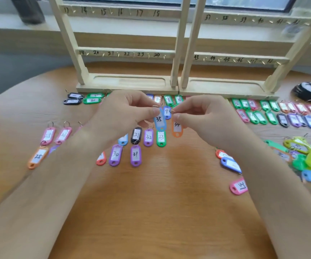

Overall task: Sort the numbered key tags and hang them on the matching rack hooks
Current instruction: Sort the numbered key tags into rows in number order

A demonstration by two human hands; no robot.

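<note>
The left hand (126,111) pinches the metal ring of the blue tag marked 35 (159,119) between thumb and forefinger, its other fingers curled in. The right hand (203,114) pinches the ring of an orange tag (177,128) in the same way; that tag's number is partly hidden and seems to read 34. Both tags hang side by side between the hands, above the tabletop (151,206). Just behind them lies a small blue tag marked 9 (167,112). Just below the hands lie a black tag 31 (136,135), a purple tag 32 (148,137) and a green tag 33 (161,138). Nearer the person lie a purple tag 30 (115,155) and a purple tag 31 (136,156). Left of the left forearm lie two pink tags (48,135) and an orange tag 25 (37,157). Right of the right forearm lie a pink tag (238,186) and a loose heap of mixed tags (300,152). Beyond that, rows of green, pink and purple tags (274,114) run out to the right. Beyond the hands stand two wooden racks side by side. The left rack (126,84) has rails numbered 13 to 18 and 19 to 24, and the right rack (225,86) has rails numbered 37 upward and 43 upward. The hooks in view carry no tags.
</note>
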